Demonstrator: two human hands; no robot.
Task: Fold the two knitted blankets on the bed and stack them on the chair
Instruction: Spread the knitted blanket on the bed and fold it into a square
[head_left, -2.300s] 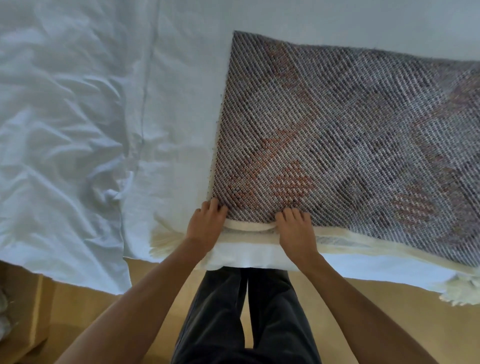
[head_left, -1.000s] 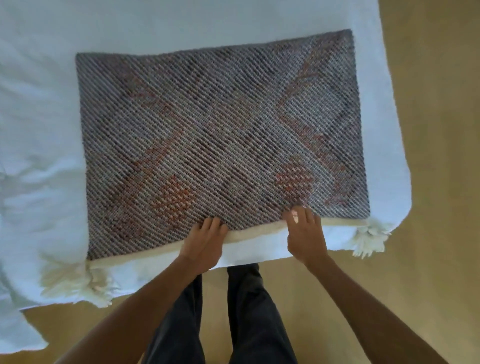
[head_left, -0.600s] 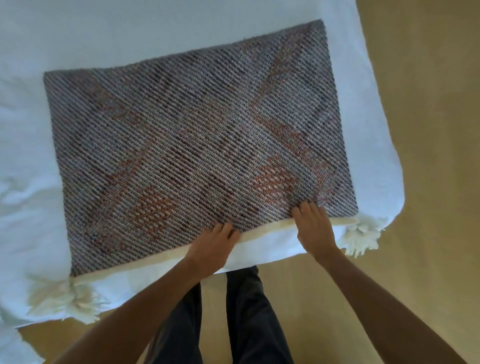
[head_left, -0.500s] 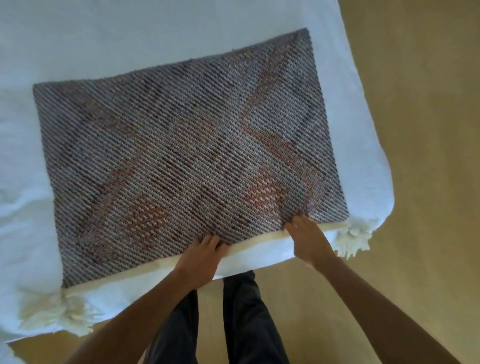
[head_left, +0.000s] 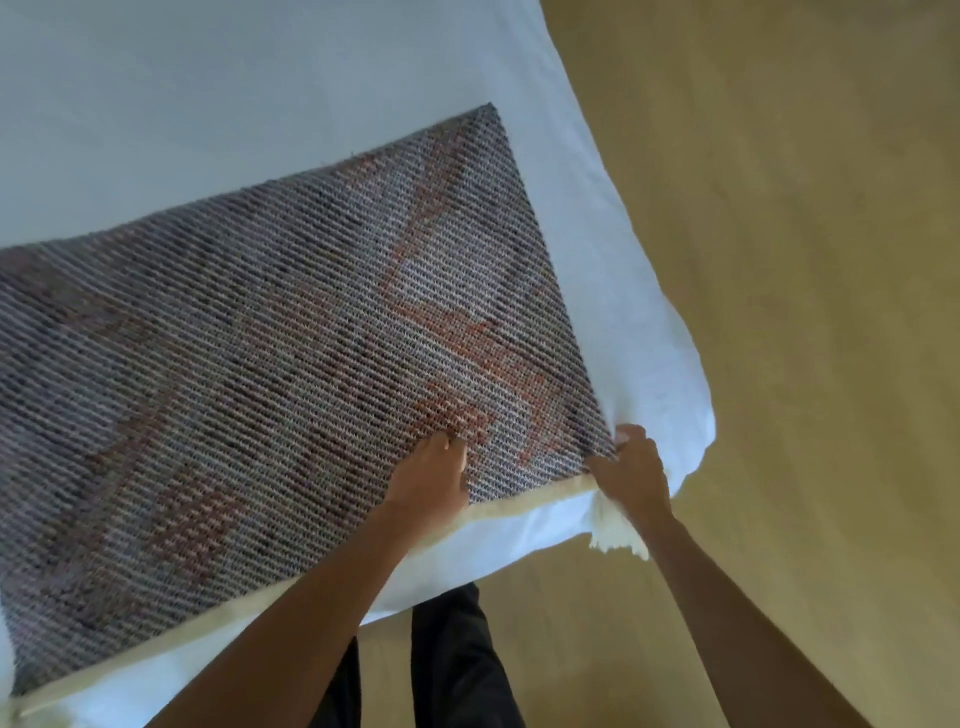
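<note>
Folding knitted blanket (head_left: 260, 364) on bed (head_left: 260, 78), partway: right hand (head_left: 631, 465) pinches its tasselled corner; left hand (head_left: 428, 480) rests on weave, finger curl unclear. Second blanket, chair stacking outstanding.

- knitted blanket (head_left: 270, 374), grey with rust pattern, lies folded flat on white bed (head_left: 249, 83), near the bed's corner
- left hand (head_left: 428, 478) on blanket by its near cream edge, fingertips bent into the knit; grip unclear
- right hand (head_left: 631, 465) pinches blanket's near right corner
- cream tassel (head_left: 615, 532) hangs below that corner
- dark trousers (head_left: 457, 665), wood floor (head_left: 805, 260)
</note>
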